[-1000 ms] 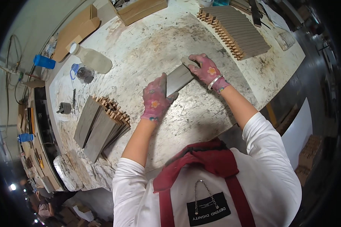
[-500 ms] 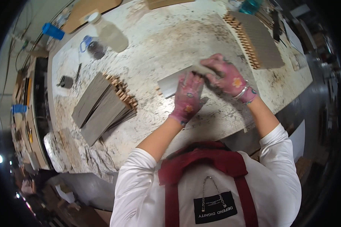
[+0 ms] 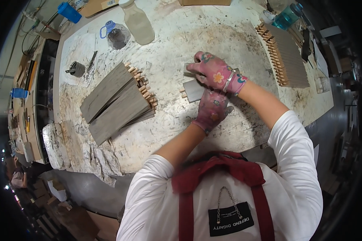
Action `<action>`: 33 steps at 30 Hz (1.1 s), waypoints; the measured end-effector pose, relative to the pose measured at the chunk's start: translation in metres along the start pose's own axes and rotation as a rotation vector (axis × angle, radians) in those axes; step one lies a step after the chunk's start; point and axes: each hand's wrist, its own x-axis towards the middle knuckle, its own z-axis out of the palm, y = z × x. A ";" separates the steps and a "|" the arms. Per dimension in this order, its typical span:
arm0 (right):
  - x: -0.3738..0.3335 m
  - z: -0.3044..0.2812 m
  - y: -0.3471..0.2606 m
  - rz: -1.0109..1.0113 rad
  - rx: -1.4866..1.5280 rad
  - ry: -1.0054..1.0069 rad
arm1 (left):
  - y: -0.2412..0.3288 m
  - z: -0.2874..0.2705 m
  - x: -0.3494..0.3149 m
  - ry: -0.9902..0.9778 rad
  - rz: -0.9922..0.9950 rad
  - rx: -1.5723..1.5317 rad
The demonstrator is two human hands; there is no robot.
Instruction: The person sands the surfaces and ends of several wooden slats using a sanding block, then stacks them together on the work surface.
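A grey wood board (image 3: 193, 90) with light wooden pegs at its left end lies on the worktable. My left hand (image 3: 214, 109), in a pink flowered glove, rests flat on the board, its fingertips partly hidden under my other arm and hand. My right hand (image 3: 214, 71), in a matching glove, is closed above the board's left part. From its fingers juts the edge of a small greyish pad (image 3: 187, 69), whose kind I cannot make out. To the left, several grey boards (image 3: 118, 108) with pegged ends lie in a loose pile.
More pegged boards (image 3: 287, 56) stand in a row at the right. Behind are a milky plastic jug (image 3: 138, 24), a dark-filled bottle (image 3: 118, 37) and a teal bottle (image 3: 287, 17). A small dark can (image 3: 76, 69) stands left. Crumpled wrapping (image 3: 88, 154) covers the table's near-left corner.
My right hand has swept left along the board with the pad and now crosses over my left hand's fingers. The view has shifted slightly.
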 end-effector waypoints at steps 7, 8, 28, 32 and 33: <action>-0.022 0.008 0.003 0.251 0.131 -0.022 | -0.009 0.007 0.002 0.029 0.017 -0.314; -0.034 0.002 0.014 0.290 0.123 -0.009 | -0.005 -0.008 0.004 0.056 0.071 -0.210; -0.189 -0.029 0.082 0.615 0.761 0.658 | -0.024 -0.076 0.042 -0.313 -0.143 0.005; -0.218 -0.030 0.083 0.596 0.907 0.794 | -0.025 -0.095 0.056 -0.137 -0.050 -0.088; -0.225 -0.031 0.082 0.616 0.960 0.822 | -0.028 -0.098 0.060 -0.096 -0.048 -0.137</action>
